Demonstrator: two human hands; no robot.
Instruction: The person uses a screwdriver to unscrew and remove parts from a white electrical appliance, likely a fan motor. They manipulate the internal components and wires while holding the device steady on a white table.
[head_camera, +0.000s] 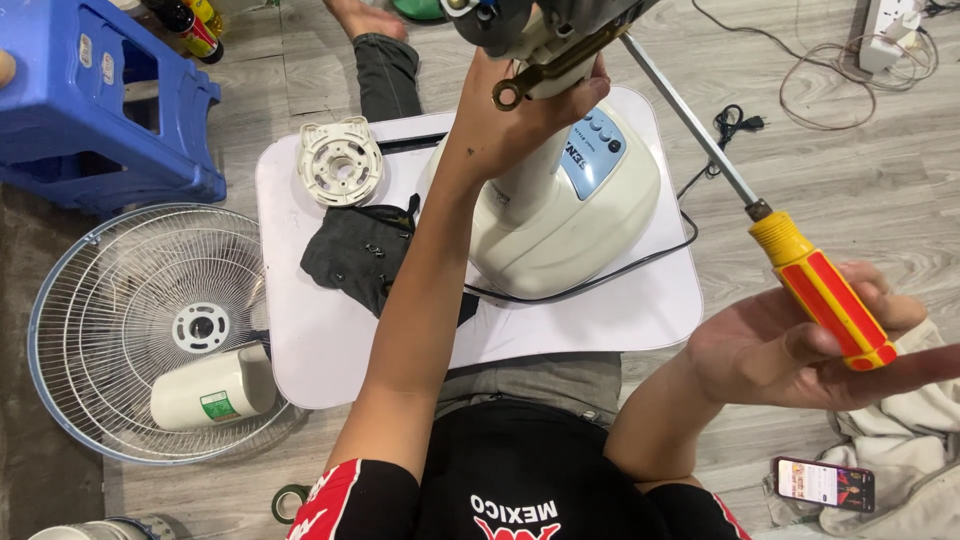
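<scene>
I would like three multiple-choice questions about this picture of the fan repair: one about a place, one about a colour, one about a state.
1. Where does the white cylindrical cover lie?
A. on the fan grille
B. on the blue stool
C. on the phone

2. What colours has the screwdriver handle?
A. green and black
B. yellow and red
C. all blue

3. What is the right hand doing?
A. resting empty
B. holding the phone
C. holding the screwdriver

Answers: 1 A, it rests on the wire fan grille on the floor. 2 B, yellow with red stripes. 3 C, the fingers close about the handle, while the left hand grips the fan's neck.
</scene>
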